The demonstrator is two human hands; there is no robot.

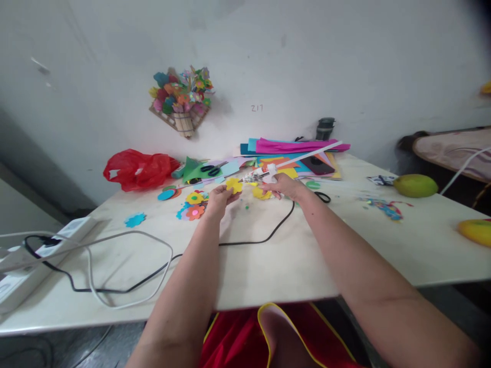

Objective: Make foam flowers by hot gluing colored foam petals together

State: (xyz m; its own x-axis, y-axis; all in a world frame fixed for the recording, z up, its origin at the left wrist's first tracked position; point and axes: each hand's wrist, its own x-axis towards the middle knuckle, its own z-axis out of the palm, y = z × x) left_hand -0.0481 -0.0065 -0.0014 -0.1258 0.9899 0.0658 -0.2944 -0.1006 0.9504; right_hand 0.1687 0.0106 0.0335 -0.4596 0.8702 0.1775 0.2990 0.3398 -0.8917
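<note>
My left hand (220, 198) pinches a yellow paper flower (234, 185) by its left edge and holds it over the middle of the table. Wrapped around a white glue gun (271, 171), my right hand (287, 187) keeps the nozzle pointing left, right by the flower; whether they touch I cannot tell. A long white glue stick (307, 155) juts up and right from the back of the gun. Below the gun lies a yellow cutout (261, 193). Left of my left hand is a group of paper flowers (195, 205) in several colours.
A black cord (264, 240) crosses the table (276, 276) toward a white power strip (57, 250). Behind lie scissors (214, 169), coloured sheets (303, 148), a phone (317, 165) and a red plastic bag (138, 171). Mangoes (415, 185) sit at the right.
</note>
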